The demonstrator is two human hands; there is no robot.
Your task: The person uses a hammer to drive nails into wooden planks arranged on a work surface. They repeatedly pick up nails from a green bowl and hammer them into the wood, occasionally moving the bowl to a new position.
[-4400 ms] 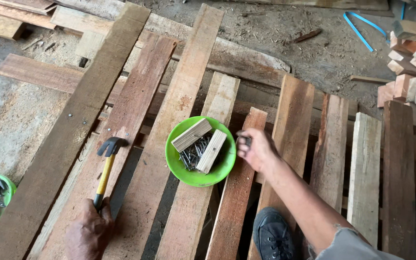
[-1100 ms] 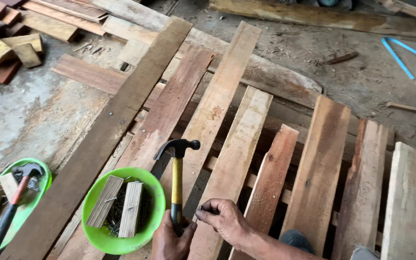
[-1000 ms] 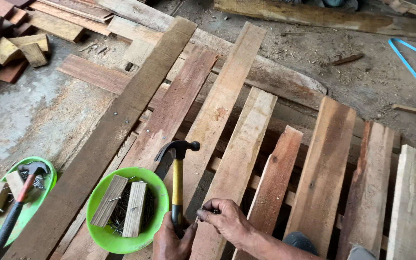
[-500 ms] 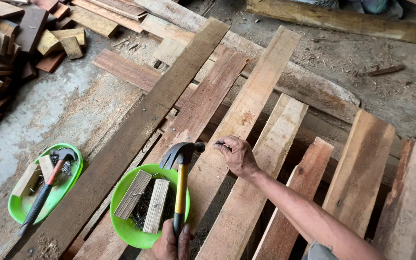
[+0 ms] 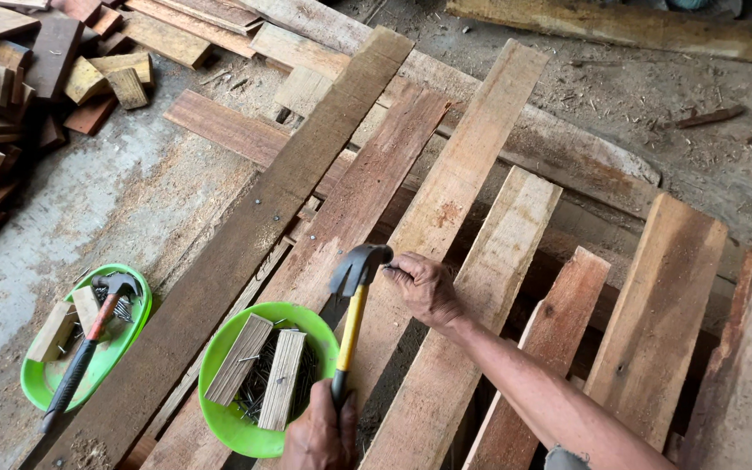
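My left hand grips the black end of a yellow-handled hammer, whose dark head hangs just left of my right hand. My right hand pinches a nail between its fingertips and rests on a long pale plank. A green bowl with nails and two small wood blocks sits on the planks beside my left hand.
A second green bowl with a red-handled hammer and wood blocks lies on the concrete at the left. A pile of offcuts fills the top left. Several planks lie side by side with dark gaps between them.
My right hand has reached out from beside my left hand onto the pale plank with the nail. The hammer head has swung right, close to the right fingertips.
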